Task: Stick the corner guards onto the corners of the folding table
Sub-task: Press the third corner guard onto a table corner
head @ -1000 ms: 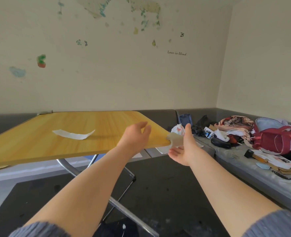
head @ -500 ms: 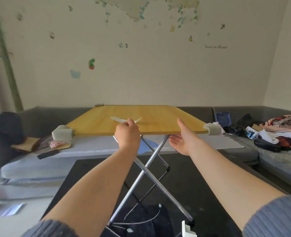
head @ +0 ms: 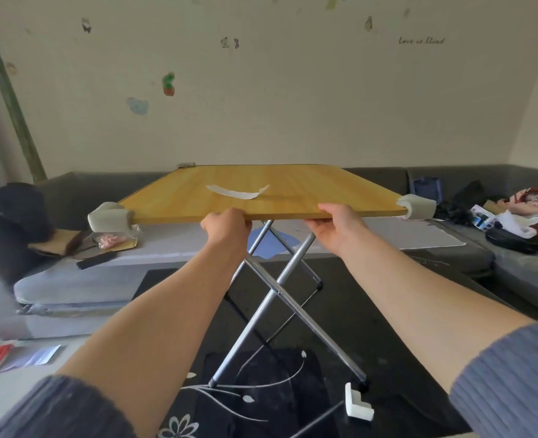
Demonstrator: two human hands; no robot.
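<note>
Both hands have hold of the near edge of the folding table (head: 293, 188), side by side around its middle. The left hand (head: 226, 227) is curled over the edge from below, knuckles toward me; the right hand (head: 337, 227) wraps it too, thumb on top of the surface and fingers tucked underneath. Gripping it centred like that looks like a way to turn or pull the whole table evenly, probably to bring the far corners within reach.

Two corner guards are already on: a pale foam one on the near left corner (head: 109, 216) and another on the near right corner (head: 418, 207), each hugging its corner. Something small and grey sits at the far left corner (head: 186, 165), but it's too small to say whether that's a guard. The far right corner looks bare from here.

A spare guard (head: 357, 404) lies on the dark floor by the foot of the crossed metal legs (head: 271, 298), well away from either hand. A peeled strip of backing paper (head: 237, 192) curls on the surface, likely left from a guard.

I'd say the job is about half done.
</note>
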